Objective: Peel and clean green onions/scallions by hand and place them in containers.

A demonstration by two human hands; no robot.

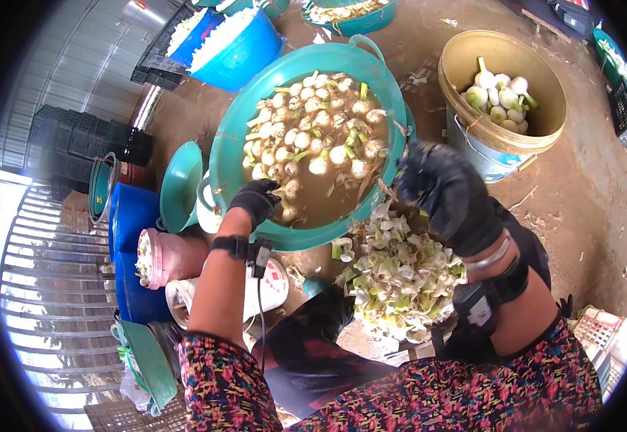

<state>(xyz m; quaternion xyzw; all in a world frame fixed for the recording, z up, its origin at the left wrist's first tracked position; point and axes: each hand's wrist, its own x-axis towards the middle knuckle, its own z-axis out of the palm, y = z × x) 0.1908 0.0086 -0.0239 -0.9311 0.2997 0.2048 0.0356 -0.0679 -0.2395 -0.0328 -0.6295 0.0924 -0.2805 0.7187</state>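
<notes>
A large green basin (221, 151) of murky water holds many whitish garlic bulbs (318, 165) with short stems, some still dirty. At its near-left rim, my left hand (256, 201) in a black glove reaches in. Its bent fingers close on a garlic bulb at the near edge of the floating bulbs, and the fingers partly hide the grip. To the right of the basin, my right hand (453, 198), also black-gloved, is raised above a heap of peeled skins (400, 281). Its fingers are curled and slightly blurred, hiding what they may hold.
A tan-rimmed bucket (502, 50) with cleaned garlic bulbs stands to the right. Blue tubs (238, 54) full of white pieces are at the far left. A green basin (182, 189), a pink bucket (184, 258) and a white bucket (274, 288) crowd the left side.
</notes>
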